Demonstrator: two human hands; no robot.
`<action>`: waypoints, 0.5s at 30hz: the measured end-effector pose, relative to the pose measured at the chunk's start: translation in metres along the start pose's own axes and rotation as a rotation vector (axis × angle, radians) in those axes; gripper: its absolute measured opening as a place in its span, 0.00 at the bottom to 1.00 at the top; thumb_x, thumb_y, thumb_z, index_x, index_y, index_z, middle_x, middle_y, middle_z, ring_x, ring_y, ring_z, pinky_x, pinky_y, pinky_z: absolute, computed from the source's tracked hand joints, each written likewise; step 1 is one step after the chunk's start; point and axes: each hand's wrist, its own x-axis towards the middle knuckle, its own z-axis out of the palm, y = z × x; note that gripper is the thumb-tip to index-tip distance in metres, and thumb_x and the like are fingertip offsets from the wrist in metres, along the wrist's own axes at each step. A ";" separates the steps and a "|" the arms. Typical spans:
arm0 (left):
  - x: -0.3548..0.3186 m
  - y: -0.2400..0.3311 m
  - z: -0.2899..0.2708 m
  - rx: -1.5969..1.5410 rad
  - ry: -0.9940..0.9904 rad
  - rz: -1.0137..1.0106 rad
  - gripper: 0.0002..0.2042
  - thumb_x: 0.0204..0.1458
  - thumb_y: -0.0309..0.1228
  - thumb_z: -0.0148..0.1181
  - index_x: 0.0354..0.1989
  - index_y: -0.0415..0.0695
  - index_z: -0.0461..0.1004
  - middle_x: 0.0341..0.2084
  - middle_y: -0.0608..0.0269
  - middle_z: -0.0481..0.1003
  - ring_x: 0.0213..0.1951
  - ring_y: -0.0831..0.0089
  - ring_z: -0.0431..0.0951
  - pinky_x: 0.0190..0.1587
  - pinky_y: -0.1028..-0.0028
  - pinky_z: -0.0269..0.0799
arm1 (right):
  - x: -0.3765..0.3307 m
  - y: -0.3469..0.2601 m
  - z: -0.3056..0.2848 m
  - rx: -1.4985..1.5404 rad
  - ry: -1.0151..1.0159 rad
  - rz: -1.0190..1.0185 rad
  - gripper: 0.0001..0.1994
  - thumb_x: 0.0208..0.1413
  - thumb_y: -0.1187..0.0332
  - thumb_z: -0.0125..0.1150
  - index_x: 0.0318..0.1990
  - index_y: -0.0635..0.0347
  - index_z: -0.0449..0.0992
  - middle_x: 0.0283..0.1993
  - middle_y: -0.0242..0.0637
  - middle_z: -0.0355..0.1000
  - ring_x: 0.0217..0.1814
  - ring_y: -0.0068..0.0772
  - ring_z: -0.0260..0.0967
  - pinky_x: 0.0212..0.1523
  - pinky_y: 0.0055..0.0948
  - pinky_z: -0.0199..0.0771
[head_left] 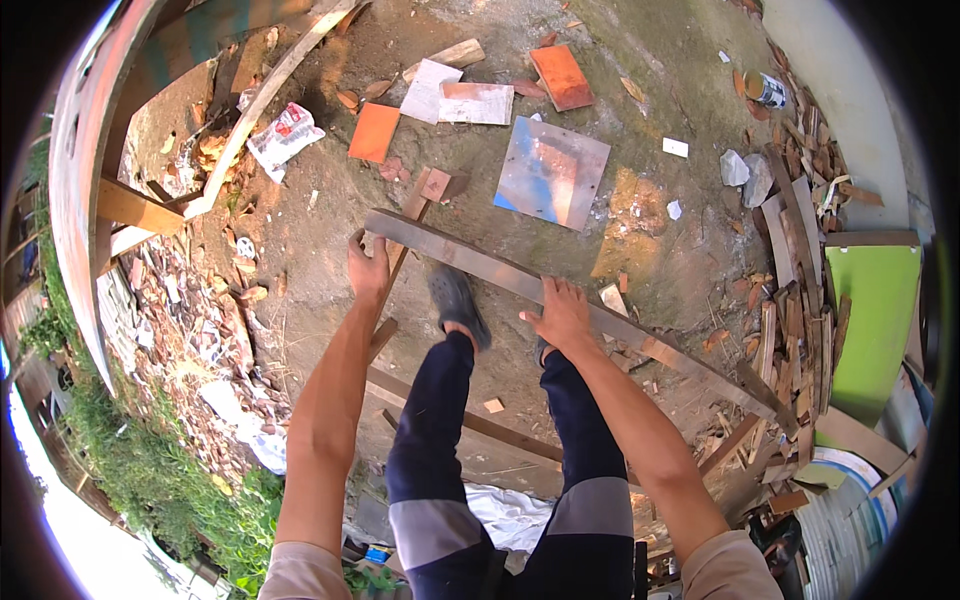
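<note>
A long wooden plank (480, 264) slants across in front of me, from upper left down to the right. My left hand (368, 266) is closed round its left end. Near its middle, my right hand (562, 315) grips it with the fingers over the top and the thumb along the near side. Under the left end runs a narrower wooden strip (398, 262), with a small wooden block (437, 185) at its far end. The plank's right end reaches a pile of timber (800, 330).
Square tiles and sheets lie ahead, among them an orange tile (374, 133) and a large bluish-grey panel (553, 172). Another wooden beam (480, 428) crosses by my legs. A green panel (872, 325) leans at right. Rubble and plants (150, 460) are at left.
</note>
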 end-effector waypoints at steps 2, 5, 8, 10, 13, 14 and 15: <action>0.040 0.006 -0.025 -0.164 -0.159 -0.037 0.37 0.62 0.52 0.52 0.69 0.33 0.57 0.65 0.39 0.65 0.66 0.49 0.66 0.68 0.58 0.59 | 0.007 -0.024 -0.005 0.045 -0.015 -0.022 0.42 0.53 0.43 0.67 0.67 0.64 0.61 0.65 0.52 0.66 0.71 0.51 0.59 0.71 0.52 0.54; 0.095 0.013 -0.043 -0.255 -0.359 -0.247 0.42 0.62 0.63 0.43 0.70 0.35 0.57 0.67 0.43 0.64 0.69 0.52 0.62 0.69 0.55 0.54 | 0.043 -0.056 -0.019 0.174 -0.045 -0.026 0.44 0.55 0.38 0.61 0.67 0.67 0.62 0.66 0.55 0.65 0.69 0.55 0.62 0.69 0.53 0.57; 0.122 0.000 -0.036 -0.362 -0.438 -0.231 0.44 0.61 0.66 0.37 0.71 0.38 0.57 0.68 0.46 0.62 0.71 0.53 0.58 0.70 0.51 0.51 | 0.076 -0.080 -0.015 0.397 -0.130 0.015 0.47 0.57 0.32 0.54 0.68 0.68 0.61 0.66 0.58 0.65 0.69 0.57 0.63 0.68 0.51 0.61; 0.113 -0.014 -0.028 -0.280 -0.564 -0.310 0.43 0.61 0.66 0.38 0.71 0.39 0.57 0.68 0.46 0.62 0.70 0.52 0.59 0.70 0.52 0.52 | 0.103 -0.092 -0.001 0.460 -0.131 0.080 0.49 0.57 0.29 0.51 0.68 0.68 0.62 0.66 0.58 0.65 0.68 0.55 0.64 0.67 0.47 0.65; 0.108 -0.039 -0.017 -0.326 -0.663 -0.373 0.44 0.60 0.68 0.39 0.72 0.40 0.57 0.67 0.52 0.65 0.67 0.56 0.64 0.68 0.50 0.51 | 0.150 -0.121 -0.007 0.523 -0.306 0.113 0.60 0.49 0.21 0.49 0.73 0.69 0.51 0.72 0.62 0.56 0.76 0.59 0.53 0.73 0.50 0.56; 0.108 -0.038 -0.013 -0.346 -0.704 -0.384 0.45 0.60 0.68 0.38 0.72 0.41 0.57 0.67 0.53 0.65 0.67 0.56 0.63 0.69 0.49 0.50 | 0.162 -0.129 -0.009 0.559 -0.269 0.120 0.61 0.47 0.19 0.49 0.73 0.69 0.50 0.73 0.62 0.55 0.76 0.58 0.53 0.73 0.49 0.55; 0.107 -0.037 -0.010 -0.356 -0.711 -0.387 0.45 0.59 0.69 0.38 0.72 0.41 0.57 0.68 0.53 0.64 0.68 0.56 0.63 0.69 0.49 0.48 | 0.172 -0.136 -0.010 0.595 -0.231 0.129 0.63 0.45 0.18 0.49 0.73 0.69 0.49 0.73 0.62 0.54 0.76 0.57 0.52 0.74 0.49 0.55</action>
